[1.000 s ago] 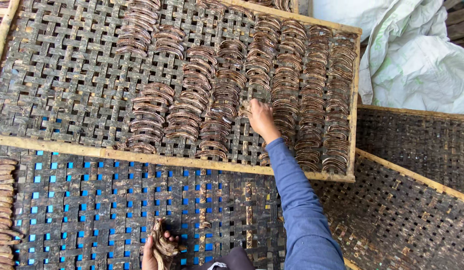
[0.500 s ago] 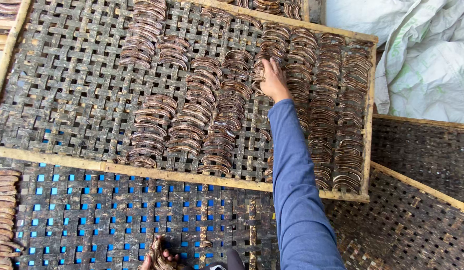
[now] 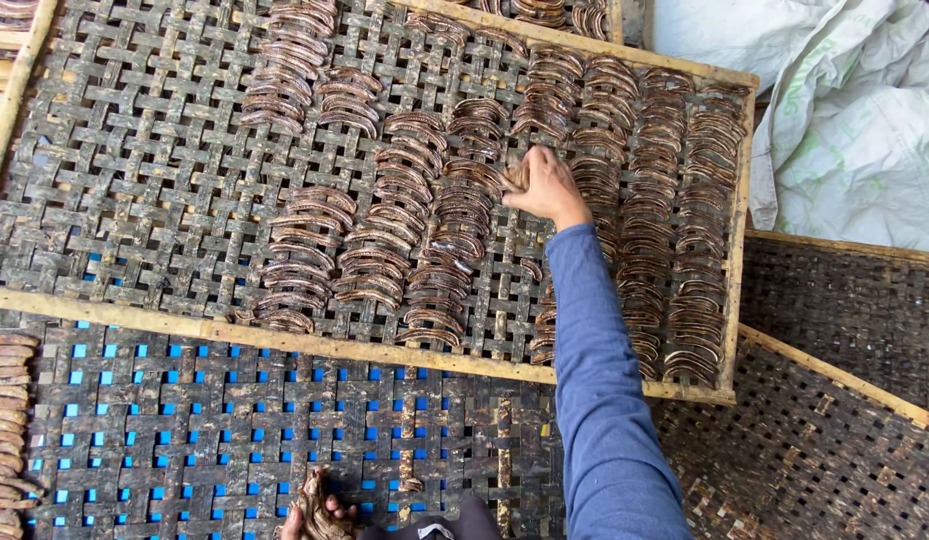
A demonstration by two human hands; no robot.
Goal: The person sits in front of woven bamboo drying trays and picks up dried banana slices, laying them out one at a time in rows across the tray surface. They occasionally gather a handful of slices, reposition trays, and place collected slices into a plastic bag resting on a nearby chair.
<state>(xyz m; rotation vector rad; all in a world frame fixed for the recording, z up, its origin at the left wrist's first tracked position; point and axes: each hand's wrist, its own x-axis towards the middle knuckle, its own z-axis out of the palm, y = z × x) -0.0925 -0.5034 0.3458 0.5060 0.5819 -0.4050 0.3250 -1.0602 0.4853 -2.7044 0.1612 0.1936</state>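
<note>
My right hand [image 3: 546, 185] pinches one curved brown strip [image 3: 511, 178] onto the woven tray [image 3: 134, 180]; I'd overlap it neatly with its row. My left hand [image 3: 314, 512] seems to clutch a bundle [image 3: 316, 490], half cropped.

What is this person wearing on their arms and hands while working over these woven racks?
The right hand is bare, with no glove, ring or watch visible. Its arm is covered to the wrist by a long blue sleeve of plain, slightly creased fabric. The left hand is also bare; only its fingers show at the bottom edge, so any sleeve there is hidden.
</note>
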